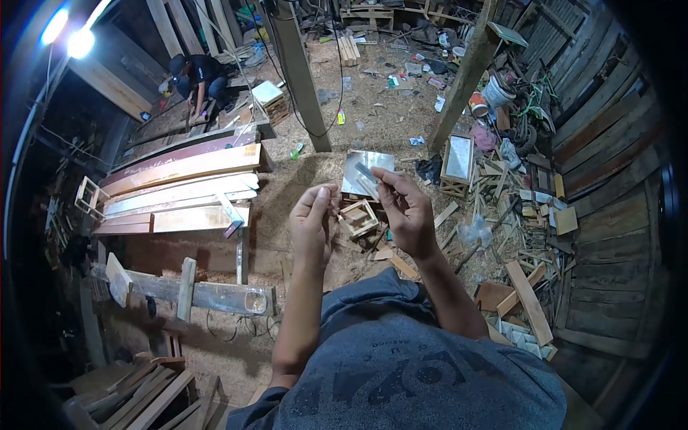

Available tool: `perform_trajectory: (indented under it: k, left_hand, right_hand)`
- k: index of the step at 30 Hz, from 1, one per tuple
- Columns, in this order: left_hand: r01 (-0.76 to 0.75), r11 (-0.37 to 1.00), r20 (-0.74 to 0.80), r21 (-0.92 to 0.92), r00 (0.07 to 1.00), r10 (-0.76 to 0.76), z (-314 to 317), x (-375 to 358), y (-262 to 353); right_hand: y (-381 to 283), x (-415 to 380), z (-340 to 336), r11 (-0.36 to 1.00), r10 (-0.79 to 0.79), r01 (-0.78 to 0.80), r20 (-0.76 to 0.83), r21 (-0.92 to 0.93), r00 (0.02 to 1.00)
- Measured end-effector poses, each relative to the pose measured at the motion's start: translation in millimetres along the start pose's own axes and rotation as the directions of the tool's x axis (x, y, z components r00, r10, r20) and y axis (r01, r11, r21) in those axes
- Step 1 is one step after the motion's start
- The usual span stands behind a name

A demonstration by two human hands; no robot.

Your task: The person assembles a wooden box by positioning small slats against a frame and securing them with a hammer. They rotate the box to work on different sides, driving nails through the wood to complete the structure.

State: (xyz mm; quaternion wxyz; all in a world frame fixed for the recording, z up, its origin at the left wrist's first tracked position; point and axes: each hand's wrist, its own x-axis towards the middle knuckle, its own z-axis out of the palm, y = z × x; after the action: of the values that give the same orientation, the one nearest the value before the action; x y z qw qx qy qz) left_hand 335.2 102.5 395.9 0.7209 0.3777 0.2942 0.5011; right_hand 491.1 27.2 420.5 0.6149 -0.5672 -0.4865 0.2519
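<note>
My right hand is raised in front of my chest, its thumb and fingers pinched on a short, flat grey strip that points up and left. What the strip is made for cannot be made out. My left hand is level with it on the other side, thumb pressed against the forefinger; anything in that pinch is too small to name. Between and beyond the hands, lower down, are a shiny square metal-looking sheet and a small wooden frame box. The hands are apart.
Long planks lie on a bench to the left. Two posts, one wooden post and a grey post, stand ahead. A person crouches at the far left. Wood scraps are piled to the right; a white-topped box stands nearby.
</note>
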Motion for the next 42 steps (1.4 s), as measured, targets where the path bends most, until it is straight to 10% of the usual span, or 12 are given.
perform_trajectory:
  k: [17,27,42]
  left_hand:
    - [0.115,0.991,-0.179,0.072,0.979,-0.101,-65,5,-29]
    - [0.428,0.899,-0.2,0.097,0.893,-0.403,-120,54,-64]
    - [0.433,0.432,-0.177,0.791,0.838,-0.516,-385,193,-337]
  right_hand:
    - [49,-22,-9,0.971,0.237,-0.239,-0.075,-0.014,0.969]
    - [118,-41,19,0.895,0.416,-0.438,-0.193,-0.082,0.888]
    - [404,-43,96,0.755,0.437,-0.51,-0.264,-0.412,0.86]
